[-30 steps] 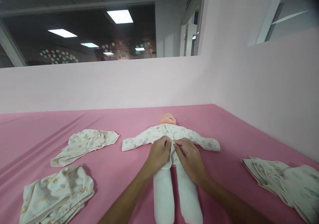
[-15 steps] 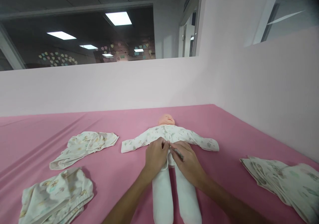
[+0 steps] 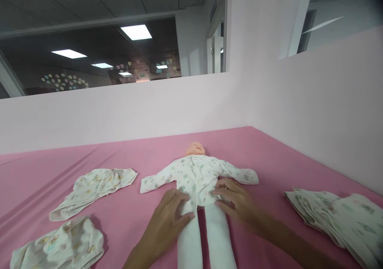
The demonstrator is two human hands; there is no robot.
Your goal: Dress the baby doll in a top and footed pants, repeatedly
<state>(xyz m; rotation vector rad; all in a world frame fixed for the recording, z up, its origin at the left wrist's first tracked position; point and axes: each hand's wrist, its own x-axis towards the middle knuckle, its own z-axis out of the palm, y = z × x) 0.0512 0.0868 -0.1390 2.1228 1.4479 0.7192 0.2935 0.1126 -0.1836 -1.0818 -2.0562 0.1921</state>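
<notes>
A baby doll lies on its back, its head point(image 3: 195, 148) pointing away from me. It wears a white patterned baby shirt point(image 3: 191, 173) with both sleeves spread wide, and its white legs point(image 3: 190, 241) stretch toward me. My left hand point(image 3: 172, 213) is at the shirt's lower left edge, fingers apart and curved. At the lower right side of the shirt is my right hand point(image 3: 235, 199), its fingers spread on or just over the cloth. Neither hand grips anything.
A pink sheet point(image 3: 125, 205) covers the surface. Two patterned baby garments, one crumpled point(image 3: 92, 191) and one folded point(image 3: 60, 245), lie at the left. More folded patterned cloth point(image 3: 341, 217) rests at the right. A white wall point(image 3: 119, 117) stands behind.
Both hands have let go of the shirt front, where their fingertips were pinched together. They have moved apart and toward me, and the shirt front now shows. The camera view has shifted slightly.
</notes>
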